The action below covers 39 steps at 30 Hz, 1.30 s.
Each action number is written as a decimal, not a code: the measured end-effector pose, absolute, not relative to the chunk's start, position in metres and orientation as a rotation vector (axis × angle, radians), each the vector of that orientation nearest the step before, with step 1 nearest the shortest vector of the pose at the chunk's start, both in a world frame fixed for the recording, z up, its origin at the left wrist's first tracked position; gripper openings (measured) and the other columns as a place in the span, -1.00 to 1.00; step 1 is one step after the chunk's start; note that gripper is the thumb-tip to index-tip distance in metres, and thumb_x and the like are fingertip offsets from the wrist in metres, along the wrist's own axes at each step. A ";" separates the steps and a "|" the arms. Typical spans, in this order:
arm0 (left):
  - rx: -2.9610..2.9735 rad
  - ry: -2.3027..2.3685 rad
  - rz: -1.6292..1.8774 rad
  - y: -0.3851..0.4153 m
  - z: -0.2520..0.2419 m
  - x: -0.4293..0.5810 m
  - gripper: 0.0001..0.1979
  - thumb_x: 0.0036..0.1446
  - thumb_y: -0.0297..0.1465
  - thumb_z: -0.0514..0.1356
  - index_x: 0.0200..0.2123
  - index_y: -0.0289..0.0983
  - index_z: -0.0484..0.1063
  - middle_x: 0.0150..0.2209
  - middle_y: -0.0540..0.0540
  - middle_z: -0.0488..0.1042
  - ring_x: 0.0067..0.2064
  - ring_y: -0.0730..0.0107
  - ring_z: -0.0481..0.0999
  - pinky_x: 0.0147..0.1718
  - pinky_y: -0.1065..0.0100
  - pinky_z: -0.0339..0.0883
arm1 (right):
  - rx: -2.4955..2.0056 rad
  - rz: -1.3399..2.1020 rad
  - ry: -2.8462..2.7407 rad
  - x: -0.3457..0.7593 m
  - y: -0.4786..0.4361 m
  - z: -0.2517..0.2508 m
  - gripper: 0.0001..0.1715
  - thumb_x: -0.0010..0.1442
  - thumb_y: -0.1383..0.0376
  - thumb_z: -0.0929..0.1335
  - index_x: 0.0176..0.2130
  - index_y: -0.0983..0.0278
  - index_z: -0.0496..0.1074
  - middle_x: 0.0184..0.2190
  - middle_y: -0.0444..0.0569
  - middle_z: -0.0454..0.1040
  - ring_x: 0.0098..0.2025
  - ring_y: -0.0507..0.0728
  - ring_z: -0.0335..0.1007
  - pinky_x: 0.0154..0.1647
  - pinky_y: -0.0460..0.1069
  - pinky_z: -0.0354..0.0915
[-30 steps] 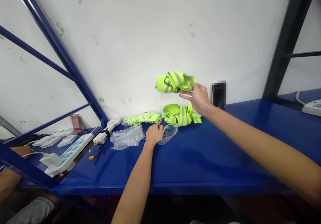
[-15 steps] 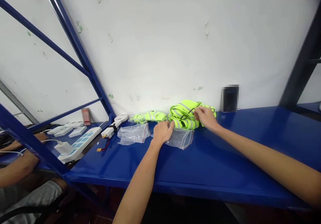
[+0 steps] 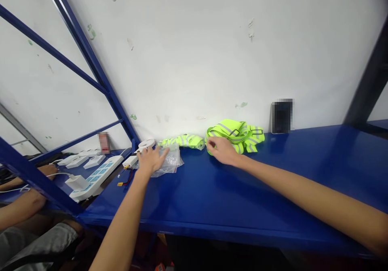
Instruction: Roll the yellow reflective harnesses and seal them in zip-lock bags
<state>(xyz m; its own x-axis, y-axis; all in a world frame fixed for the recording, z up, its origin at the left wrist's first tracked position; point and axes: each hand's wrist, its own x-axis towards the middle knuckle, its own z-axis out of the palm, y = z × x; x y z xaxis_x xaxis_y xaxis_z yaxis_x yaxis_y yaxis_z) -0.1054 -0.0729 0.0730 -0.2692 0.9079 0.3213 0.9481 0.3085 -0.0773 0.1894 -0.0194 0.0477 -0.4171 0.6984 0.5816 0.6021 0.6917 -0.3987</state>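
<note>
My left hand (image 3: pixel 150 160) lies open, fingers spread, over clear plastic zip bags (image 3: pixel 171 159) on the blue table. Its fingertips come close to a small white fan (image 3: pixel 146 143). My right hand (image 3: pixel 223 151) is closed, fingers curled, at the front left side of a loose bundle of neon-yellow reflective straps (image 3: pixel 226 128) with grey stripes and black buckles. Whether the fingertips pinch a strap is hidden. Between the hands, against the wall, lies a second neon-yellow reflective bundle (image 3: pixel 184 140), seemingly inside a clear bag.
A dark blurred-out panel (image 3: pixel 281 117) leans on the wall at right. Left of my hand lie a battery lead with a yellow connector (image 3: pixel 120 184) and a white power strip (image 3: pixel 97 178). Beyond the blue frame post (image 3: pixel 100 68), another person's arm (image 3: pixel 26 204) rests.
My left hand has moved left, and the plastic bag that lay under it now overlaps the other bag. My right hand has shifted left across the strap bundle, uncovering its right end and a buckle.
</note>
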 end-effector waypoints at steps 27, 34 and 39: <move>-1.823 -2.333 -0.278 -0.071 0.010 -0.124 -0.35 0.31 -0.05 -0.32 0.26 -0.15 0.23 0.32 -0.25 0.15 0.38 -0.04 0.00 0.28 -0.19 -0.37 | -1.110 -0.295 -2.553 0.204 -0.086 0.071 -0.72 0.23 0.39 0.21 -0.14 0.33 0.44 -0.35 0.13 0.52 -0.45 0.16 0.39 -0.44 -0.01 0.06; -1.680 -1.923 -0.783 -0.077 0.050 -0.084 -0.48 0.34 -0.24 -0.22 0.09 -0.31 0.39 0.22 -0.23 0.30 0.36 0.11 0.04 0.33 0.00 -0.27 | -0.759 0.214 -2.498 0.264 -0.082 0.027 -0.68 0.23 0.28 0.27 -0.04 0.27 0.42 -0.15 0.04 0.50 -0.28 0.15 0.42 -0.27 -0.01 0.23; -2.342 -1.736 -0.831 -0.105 0.080 0.030 -0.50 0.37 -0.20 -0.25 -0.04 -0.19 0.44 -0.10 -0.11 0.56 -0.06 0.22 0.52 -0.04 0.25 0.32 | -0.875 0.631 -2.203 0.272 -0.066 0.023 -0.59 0.34 0.19 0.15 -0.33 0.28 0.47 -0.45 -0.08 0.51 -0.43 0.08 0.38 -0.34 -0.04 0.19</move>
<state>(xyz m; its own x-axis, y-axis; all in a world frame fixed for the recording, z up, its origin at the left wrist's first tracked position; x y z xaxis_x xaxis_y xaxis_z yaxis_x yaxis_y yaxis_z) 0.0302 -0.1050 0.0800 0.1964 0.8520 0.4854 0.9122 -0.3403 0.2283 0.2719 -0.0655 0.0228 -0.5468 0.7313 0.4077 0.4046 0.6571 -0.6360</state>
